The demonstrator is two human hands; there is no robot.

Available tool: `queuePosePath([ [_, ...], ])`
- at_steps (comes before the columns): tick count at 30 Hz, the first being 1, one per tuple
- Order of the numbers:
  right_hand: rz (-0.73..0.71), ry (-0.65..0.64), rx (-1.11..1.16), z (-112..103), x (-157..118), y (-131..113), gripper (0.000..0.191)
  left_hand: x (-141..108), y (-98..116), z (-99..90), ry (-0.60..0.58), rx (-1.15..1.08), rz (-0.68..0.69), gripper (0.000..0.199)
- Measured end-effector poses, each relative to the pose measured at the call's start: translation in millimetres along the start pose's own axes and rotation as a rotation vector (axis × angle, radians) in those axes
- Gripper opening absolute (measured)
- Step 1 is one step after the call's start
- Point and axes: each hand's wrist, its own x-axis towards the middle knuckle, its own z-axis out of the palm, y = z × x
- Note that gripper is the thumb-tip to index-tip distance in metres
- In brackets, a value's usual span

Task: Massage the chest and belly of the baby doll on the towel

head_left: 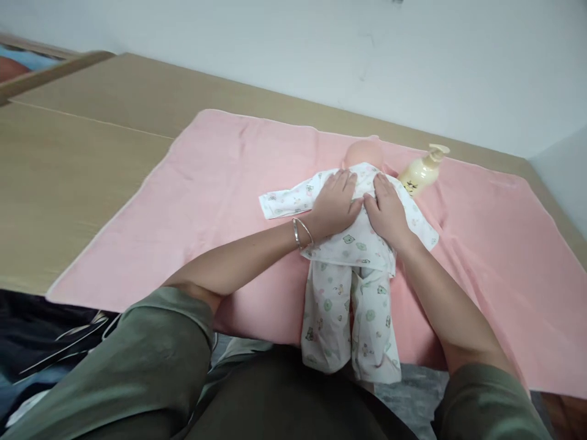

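Observation:
A baby doll (363, 153) in white printed pyjamas lies on a pink blanket (220, 159), its round head toward the wall. Its face does not show. My left hand (335, 205) rests flat on the upper left of the pyjama top (355, 241), fingers extended. On the other side of the chest or back, my right hand (387, 208) also lies flat, the two thumbs close together. The pyjama trousers (326, 311) reach over the blanket's near edge. The top's sleeves spread out to both sides, and no doll hands show.
A pump bottle (420, 173) with a cream top lies tilted on the blanket, right of the doll's head. The blanket covers part of a wooden surface (82, 159) that meets a white wall (293, 55). Dark items (41, 336) are at lower left.

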Motion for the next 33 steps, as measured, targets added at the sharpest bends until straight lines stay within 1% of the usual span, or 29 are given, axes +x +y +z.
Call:
queuePosePath([
  [3, 0.002, 0.006, 0.008, 0, 0, 3, 0.063, 1, 2, 0.4, -0.015, 0.017, -0.019, 0.062],
  [6, 0.005, 0.02, 0.003, 2, 2, 6, 0.064, 1, 2, 1.5, -0.013, 0.004, -0.01, 0.062],
  [9, -0.003, 0.033, -0.009, 3, 2, 6, 0.061, 0, -1, 2.6, 0.026, -0.054, 0.005, 0.059],
  [13, 0.021, 0.004, -0.044, 1, 4, 1, 0.059, -1, -13, 8.8, 0.095, -0.155, -0.001, 0.057],
  [15, 0.021, 0.058, -0.037, -2, 1, -4, 0.059, -2, -17, 11.5, 0.124, -0.188, -0.007, 0.056],
  [18, -0.019, 0.243, -0.033, -7, -8, -12, 0.059, -4, -18, 12.3, 0.144, -0.204, -0.016, 0.052],
  [20, -0.025, 0.3, -0.023, -7, -12, -15, 0.059, -5, -16, 12.6, 0.143, -0.205, -0.024, 0.05],
  [21, -0.028, 0.282, -0.013, -6, -13, -15, 0.058, -5, -16, 13.1, 0.142, -0.205, -0.027, 0.05],
  [25, -0.054, 0.105, 0.009, 0, -10, -16, 0.05, -5, -15, 14.5, 0.15, -0.206, -0.027, 0.05],
  [26, -0.054, 0.094, 0.009, 0, -9, -17, 0.049, -5, -15, 14.5, 0.156, -0.21, -0.023, 0.05],
  [30, -0.052, 0.143, 0.011, -4, -7, -19, 0.048, -5, -19, 14.4, 0.187, -0.233, 0.002, 0.048],
  [33, -0.062, 0.154, 0.004, -4, -8, -21, 0.048, -5, -22, 14.1, 0.197, -0.234, -0.005, 0.047],
])
